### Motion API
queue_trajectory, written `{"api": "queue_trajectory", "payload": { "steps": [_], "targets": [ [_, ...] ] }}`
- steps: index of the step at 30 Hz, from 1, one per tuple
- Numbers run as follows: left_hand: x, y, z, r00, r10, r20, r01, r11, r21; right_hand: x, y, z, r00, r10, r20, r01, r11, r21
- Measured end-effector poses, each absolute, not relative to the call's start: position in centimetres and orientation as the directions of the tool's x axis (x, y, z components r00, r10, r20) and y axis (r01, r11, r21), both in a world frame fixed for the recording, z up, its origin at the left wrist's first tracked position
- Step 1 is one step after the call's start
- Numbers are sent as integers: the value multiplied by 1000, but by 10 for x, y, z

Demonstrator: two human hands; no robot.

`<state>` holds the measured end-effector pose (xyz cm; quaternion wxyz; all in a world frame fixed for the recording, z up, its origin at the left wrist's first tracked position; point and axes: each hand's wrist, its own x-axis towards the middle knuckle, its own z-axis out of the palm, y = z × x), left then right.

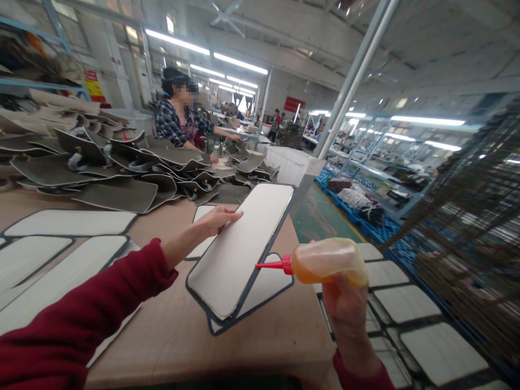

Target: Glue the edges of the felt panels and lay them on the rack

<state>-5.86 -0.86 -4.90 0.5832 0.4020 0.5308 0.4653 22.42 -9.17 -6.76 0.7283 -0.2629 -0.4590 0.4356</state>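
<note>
My left hand (221, 219) grips the upper left edge of a long white panel (244, 244) with a dark border, thumb on its white face. The panel is held tilted above the brown table (170, 346). In my right hand (345, 303) lies a clear squeeze bottle (329, 260) of amber liquid, held on its side. The bottle's red nozzle (270, 265) points left, its tip at the panel's right edge. Beneath the held panel, another white panel (264, 287) rests on the table, partly covered.
More bordered panels (73, 222) lie at the left. Grey-brown pieces (117, 189) are heaped at the back, where a person (174, 119) in a checked shirt reaches over them. Further panels (406, 303) stand right of the table, near a white bin (288, 162) and a pole (353, 81).
</note>
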Motion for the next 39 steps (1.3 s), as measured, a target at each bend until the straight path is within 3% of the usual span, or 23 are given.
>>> {"api": "queue_trajectory", "payload": {
  "steps": [17,25,28,33,39],
  "targets": [
    [-67,5,-48,-12,969,-247,-71,245,967,216,-105,-78,203,868,453,-385,496,-779],
    [-72,8,-43,-140,972,-190,-30,188,982,200,-121,-94,75,954,291,-510,288,-811],
    [-72,-3,-35,-127,981,-144,4,145,989,208,-110,-70,202,928,312,-543,371,-753],
    [-77,-32,-26,20,995,-93,47,92,995,240,-86,-11,493,771,404,-491,629,-603],
    [-78,-69,-9,59,993,-102,115,94,989,258,-73,17,569,593,570,-343,801,-490]
  ]
}}
